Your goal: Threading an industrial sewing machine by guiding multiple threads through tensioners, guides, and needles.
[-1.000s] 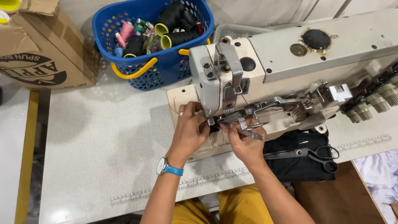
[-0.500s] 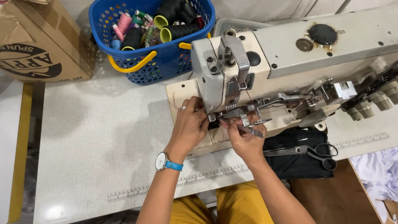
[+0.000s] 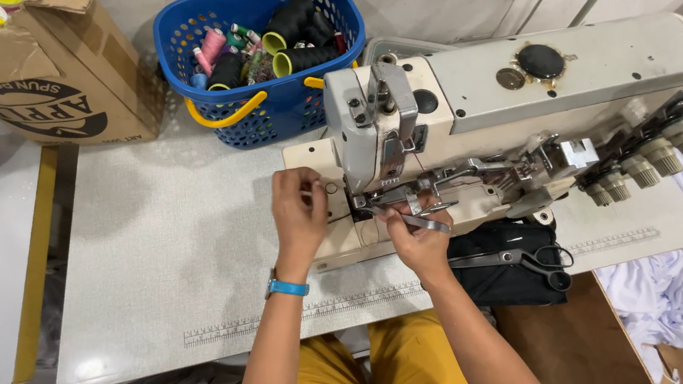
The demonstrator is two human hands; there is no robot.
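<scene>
The right hand [image 3: 419,243] is gripping tweezers [image 3: 411,219] at the machine [image 3: 522,109]; at its 9 o'clock, the left hand [image 3: 299,214] is pinching thread, fingers closed.

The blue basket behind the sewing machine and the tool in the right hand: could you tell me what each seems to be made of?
The blue basket looks like moulded plastic: a uniform glossy colour, perforated walls and a yellow handle. The thin tool in the right hand appears to be bare metal, probably steel, going by its silvery shine; it looks like tweezers, though that is hard to confirm.
</scene>
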